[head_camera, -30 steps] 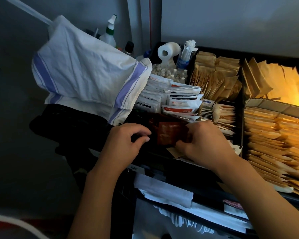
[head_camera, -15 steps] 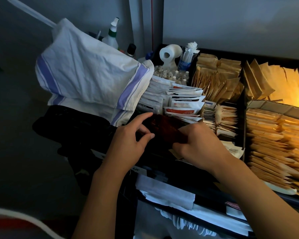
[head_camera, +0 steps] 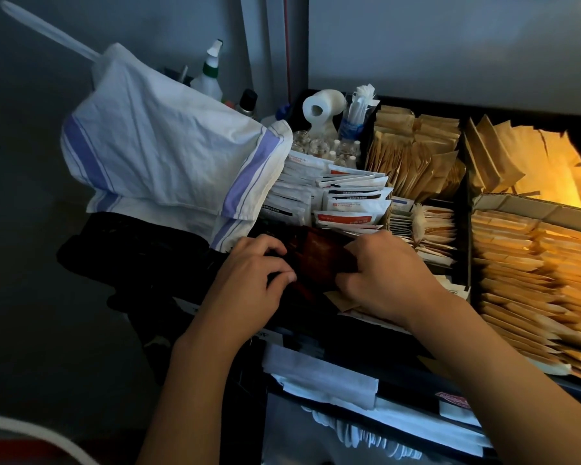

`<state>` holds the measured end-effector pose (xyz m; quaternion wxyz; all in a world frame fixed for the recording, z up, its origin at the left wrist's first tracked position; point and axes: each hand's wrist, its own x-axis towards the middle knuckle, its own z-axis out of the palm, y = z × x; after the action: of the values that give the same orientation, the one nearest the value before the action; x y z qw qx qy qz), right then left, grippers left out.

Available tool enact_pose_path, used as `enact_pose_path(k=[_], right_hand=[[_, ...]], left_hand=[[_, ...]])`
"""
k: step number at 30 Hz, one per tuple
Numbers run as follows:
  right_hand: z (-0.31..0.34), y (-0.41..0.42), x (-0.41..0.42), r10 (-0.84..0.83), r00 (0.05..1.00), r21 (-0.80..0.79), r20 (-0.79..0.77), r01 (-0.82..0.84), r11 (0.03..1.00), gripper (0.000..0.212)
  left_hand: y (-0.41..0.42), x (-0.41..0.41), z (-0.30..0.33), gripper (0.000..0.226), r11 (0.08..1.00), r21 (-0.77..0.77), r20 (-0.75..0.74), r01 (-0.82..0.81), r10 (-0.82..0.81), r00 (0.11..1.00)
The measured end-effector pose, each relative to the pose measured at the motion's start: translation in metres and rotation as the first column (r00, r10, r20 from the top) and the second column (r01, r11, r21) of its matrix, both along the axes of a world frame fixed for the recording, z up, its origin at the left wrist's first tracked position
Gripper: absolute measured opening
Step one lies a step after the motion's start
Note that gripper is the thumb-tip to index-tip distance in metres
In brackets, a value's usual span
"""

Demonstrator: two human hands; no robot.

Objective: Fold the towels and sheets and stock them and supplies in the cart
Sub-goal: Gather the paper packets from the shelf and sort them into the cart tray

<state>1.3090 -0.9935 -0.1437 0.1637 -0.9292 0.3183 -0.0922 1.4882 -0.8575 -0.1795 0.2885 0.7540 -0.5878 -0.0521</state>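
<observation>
A: Status of the red packets (head_camera: pixel 319 260)?
B: Being gripped betw. left hand (head_camera: pixel 249 280) and right hand (head_camera: pixel 388 276), fingers curled round them, just in front of the white sachets (head_camera: pixel 346 203). Left hand is being closed in since a sec. ago.
A: Meaning?
B: Supplies prob. being squared for stocking.

Dim, bluish cast; warm glow far right on brown packets (head_camera: pixel 534 283); wide-angle bend at edges; slight blur.

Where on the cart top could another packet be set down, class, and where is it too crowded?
No bare patch shows. Brown sachets, white packets and the cardboard box fill their bins. Only the dim slot around the red packets, between left hand and right hand, may have room.
</observation>
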Motion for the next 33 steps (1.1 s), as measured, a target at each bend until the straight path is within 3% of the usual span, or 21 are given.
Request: enact_pose_path(k=[6, 10, 14, 18, 22, 27, 33], right_hand=[[-0.006, 0.004, -0.001, 0.038, 0.999, -0.035, 0.019, -0.037, 0.999, 0.018], [-0.008, 0.015, 0.010, 0.113, 0.993, -0.083, -0.020, -0.114, 0.990, 0.022], [-0.010, 0.022, 0.020, 0.077, 0.995, -0.073, -0.063, -0.082, 0.994, 0.022], [-0.008, 0.025, 0.030, 0.040, 0.990, -0.128, -0.134, -0.057, 0.990, 0.021], [-0.002, 0.019, 0.023, 0.026, 0.991, -0.119, -0.135, -0.042, 0.992, 0.020], [0.000, 0.019, 0.006, 0.071, 0.996, -0.115, 0.055, -0.065, 0.991, 0.014], [-0.024, 0.017, 0.015, 0.033, 0.999, -0.120, -0.039, -0.038, 0.992, 0.020]], left_hand=[[0.004, -0.003, -0.001, 0.010, 0.999, -0.015, -0.028, -0.037, 0.037, 0.999], [0.002, -0.003, 0.000, 0.008, 0.998, -0.037, -0.037, -0.042, 0.041, 0.998], [0.002, -0.002, 0.000, 0.011, 0.996, -0.070, -0.067, -0.056, 0.052, 0.996], [0.003, -0.003, 0.002, 0.055, 0.988, -0.136, -0.192, -0.071, 0.044, 0.980], [-0.003, -0.005, 0.001, 0.022, 0.974, -0.225, -0.092, 0.002, -0.023, 0.995], [-0.010, -0.009, -0.002, 0.016, 0.986, -0.166, -0.001, -0.031, 0.032, 1.000], [-0.022, -0.018, 0.003, 0.017, 0.992, 0.078, 0.189, -0.099, 0.083, 0.978]])
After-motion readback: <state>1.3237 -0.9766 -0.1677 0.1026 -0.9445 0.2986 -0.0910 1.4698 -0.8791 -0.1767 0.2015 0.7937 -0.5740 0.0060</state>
